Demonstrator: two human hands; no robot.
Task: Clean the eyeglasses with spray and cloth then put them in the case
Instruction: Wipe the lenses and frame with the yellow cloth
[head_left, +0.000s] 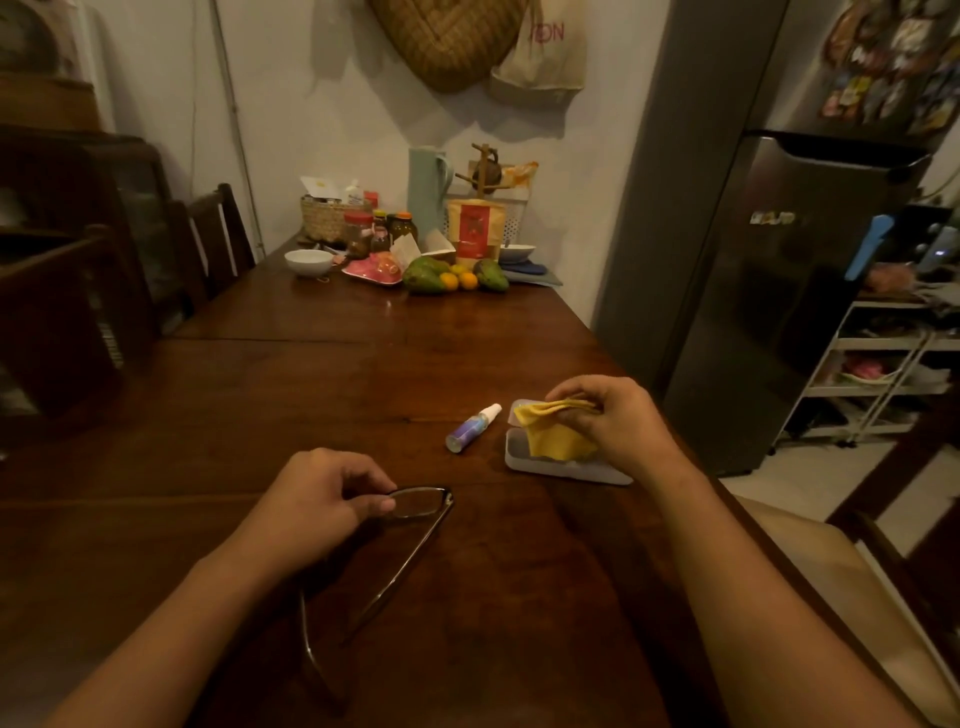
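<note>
Dark thin-framed eyeglasses (415, 512) with their arms unfolded are held over the wooden table (311, 395) near its front; my left hand (317, 499) pinches the frame at the lens. To the right, my right hand (613, 415) grips a folded yellow cloth (553, 434) above an open white case (563, 467) that lies flat on the table. Just left of the case, a small purple spray bottle (471, 428) with a white cap lies on its side, touching neither hand.
At the table's far end stand a white bowl (308, 261), jars, a woven basket (324, 218), mangoes and oranges (452, 278), and a green jug (428, 189). A grey fridge (769, 291) rises at the right. Dark chairs (213, 234) line the left side.
</note>
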